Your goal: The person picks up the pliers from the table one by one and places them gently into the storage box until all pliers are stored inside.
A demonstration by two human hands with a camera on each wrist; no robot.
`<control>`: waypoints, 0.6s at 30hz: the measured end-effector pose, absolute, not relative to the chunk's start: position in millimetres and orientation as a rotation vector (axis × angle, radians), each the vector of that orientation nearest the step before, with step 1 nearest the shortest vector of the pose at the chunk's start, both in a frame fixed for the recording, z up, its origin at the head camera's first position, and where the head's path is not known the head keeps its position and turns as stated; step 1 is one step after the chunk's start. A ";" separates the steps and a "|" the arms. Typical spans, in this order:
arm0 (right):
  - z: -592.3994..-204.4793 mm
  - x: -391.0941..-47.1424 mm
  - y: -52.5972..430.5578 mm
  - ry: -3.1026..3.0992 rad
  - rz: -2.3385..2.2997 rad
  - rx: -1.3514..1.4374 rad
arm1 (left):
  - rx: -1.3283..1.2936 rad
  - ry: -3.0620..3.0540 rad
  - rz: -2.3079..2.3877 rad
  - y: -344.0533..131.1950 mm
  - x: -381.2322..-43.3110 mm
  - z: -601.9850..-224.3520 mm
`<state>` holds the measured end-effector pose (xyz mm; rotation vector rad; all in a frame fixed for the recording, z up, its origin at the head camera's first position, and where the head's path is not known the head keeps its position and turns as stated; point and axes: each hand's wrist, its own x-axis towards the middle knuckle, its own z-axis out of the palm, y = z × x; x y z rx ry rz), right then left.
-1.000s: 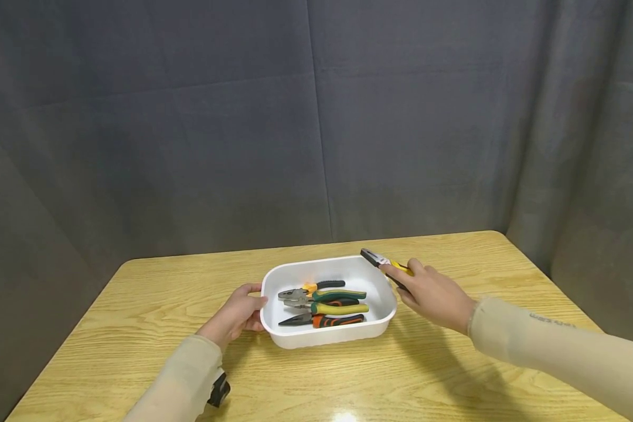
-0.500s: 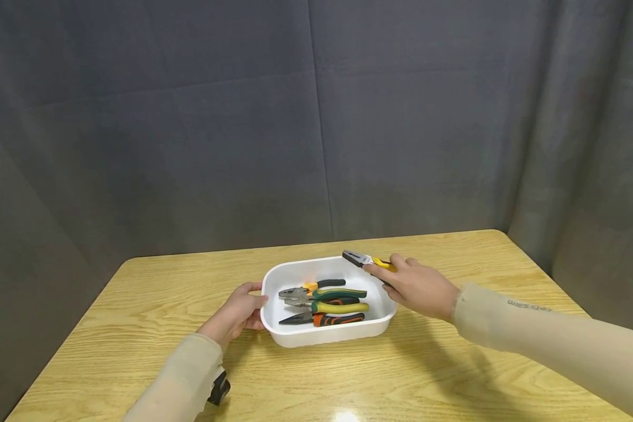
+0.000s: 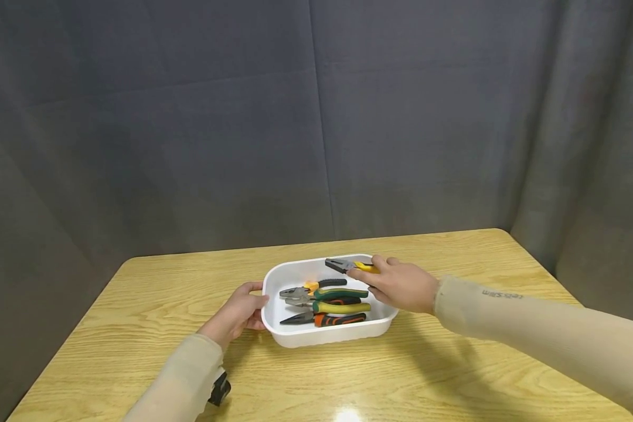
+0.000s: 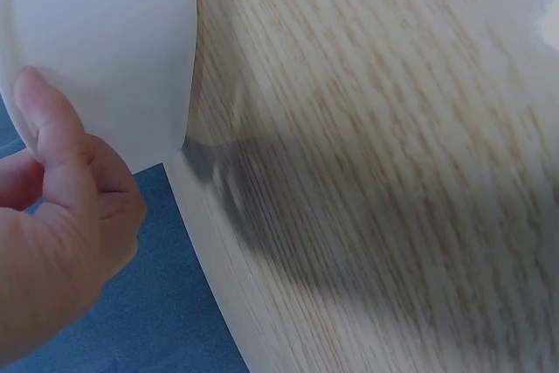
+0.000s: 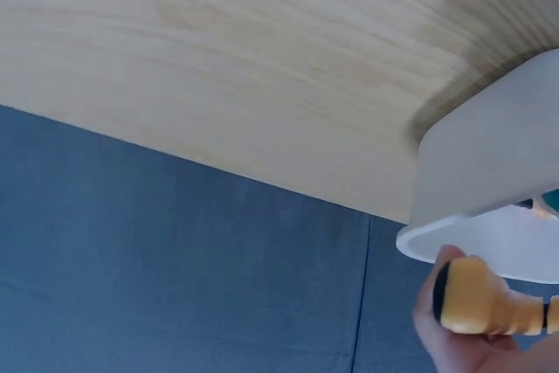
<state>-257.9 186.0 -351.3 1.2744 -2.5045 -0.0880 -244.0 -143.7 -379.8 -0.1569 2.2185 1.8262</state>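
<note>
A white plastic tub [image 3: 332,335] stands on the table, and my left hand [image 3: 240,310] grips its left rim, thumb over the edge. In the left wrist view the thumb [image 4: 57,124] lies against the tub's wall. Over the tub's far right part, my right hand [image 3: 403,285] holds yellow-and-black pliers [image 3: 343,265] by the handles, their head pointing left. In the tub lie green-and-yellow pliers [image 3: 343,307], another green-handled pair [image 3: 340,293], orange-and-black long-nose pliers [image 3: 340,320] and an orange-and-black tool [image 3: 332,282], partly hidden. The right wrist view catches the held pliers' handle end [image 5: 476,296].
The wooden table [image 3: 153,316] extends around the tub on every side. Behind it hangs a dark grey curtain [image 3: 216,146], which also covers the sides. A small black object [image 3: 219,390] shows at the left wrist.
My right hand has moved left with the yellow-and-black pliers, from the tub's right rim to above its inside. The left hand and the tub have stayed nearly still.
</note>
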 end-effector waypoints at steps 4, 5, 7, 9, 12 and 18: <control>-349.8 -262.9 181.9 -2.434 -0.162 1.333 | -0.158 2.224 1.820 -143.7 -242.7 -378.9; -349.3 -264.2 180.6 -2.421 -0.177 1.345 | -0.156 2.224 1.823 -143.6 -242.5 -378.9; -348.6 -266.9 178.0 -2.392 -0.213 1.367 | -0.153 2.221 1.827 -143.4 -241.9 -378.9; -348.3 -269.7 175.4 -2.379 -0.235 1.385 | -0.152 2.218 1.828 -143.3 -241.8 -379.1; -348.0 -272.9 171.1 -2.360 -0.268 1.401 | -0.157 2.214 1.831 -143.4 -242.0 -379.6; -349.2 -277.7 164.6 -2.376 -0.315 1.425 | -0.157 2.212 1.839 -143.1 -243.2 -380.5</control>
